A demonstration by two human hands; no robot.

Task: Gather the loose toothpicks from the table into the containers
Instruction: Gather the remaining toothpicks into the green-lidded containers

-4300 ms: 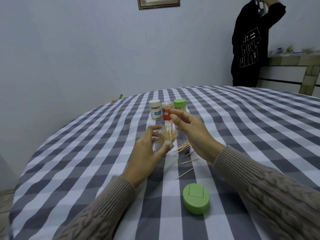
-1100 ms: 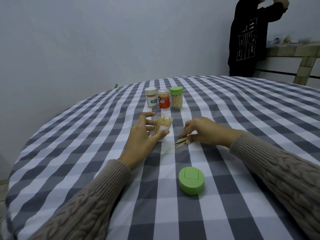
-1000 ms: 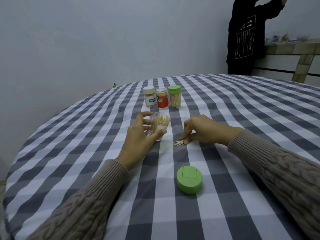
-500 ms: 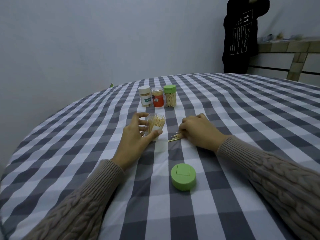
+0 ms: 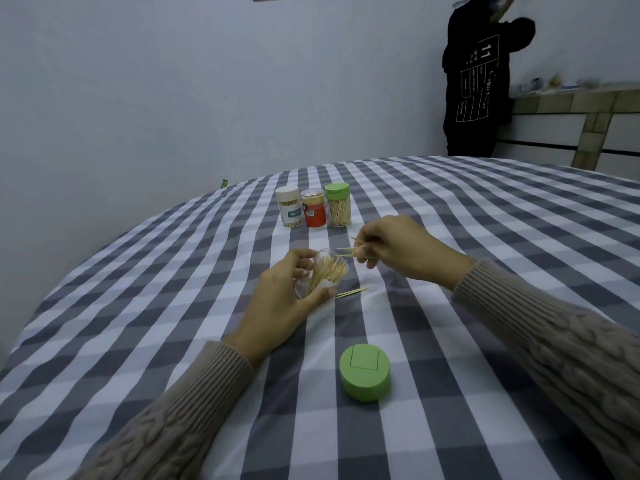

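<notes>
Since 0.5 s ago: right hand (image 5: 398, 249) has lifted off the tabletop (image 5: 485, 220) with a small bunch of toothpicks (image 5: 348, 251) pinched between thumb and fingers; it now sits just right of the open jar (image 5: 323, 275), the bunch tips pointing toward the jar mouth, not yet inside. Left hand (image 5: 282, 306) grips the open jar, fingers and thumb curled round it, jar tilted with its mouth toward the right hand; jar is already well filled with toothpicks. Two or so loose toothpicks (image 5: 353, 292) lie on the tabletop just right of the jar's base. Green lid (image 5: 365, 372) lies flat on the cloth, nearer the camera than the jar and to its right. Beyond the jar, three closed jars stand upright in a row, touching or nearly so: white-lidded (image 5: 290, 211), red-labelled (image 5: 313, 213), green-lidded (image 5: 338, 209). A person in black (image 5: 474, 91) stands far behind the jar, at right
</notes>
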